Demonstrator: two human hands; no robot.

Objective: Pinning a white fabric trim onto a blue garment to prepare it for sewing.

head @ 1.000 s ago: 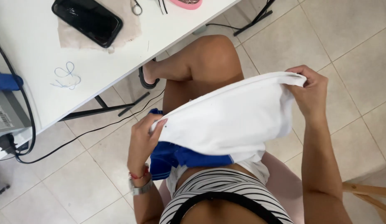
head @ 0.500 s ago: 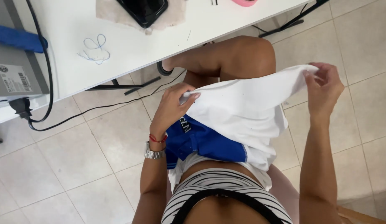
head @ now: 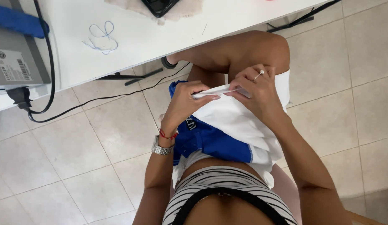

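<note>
With both hands pinching the folded edge of the white cloth (head: 240,121), the step looks like lining up a fold or hem, so my read: keep the two pinch points level and the edge taut between them, and don't let the lower layer slip out.

Left hand (head: 187,102): fingers curled closed, thumb and fingertips clamped on the cloth's near-left edge. Right hand (head: 256,89): also closed in a pinch on the same edge, just right of the left hand, ring on one finger. The hands are near each other, almost touching.

Cloth sits on the lap, below the white table (head: 169,37) edge, draped over the raised knee and hanging toward the waist. Plain white, thin, soft, with a crisp doubled strip at the pinched edge. Blue shorts (head: 210,139) lie directly beneath it, showing on its left side. Likely slippery and limp, so short grips beat long spans. Loose blue thread (head: 100,37) lies on the table, well apart from the cloth.
</note>
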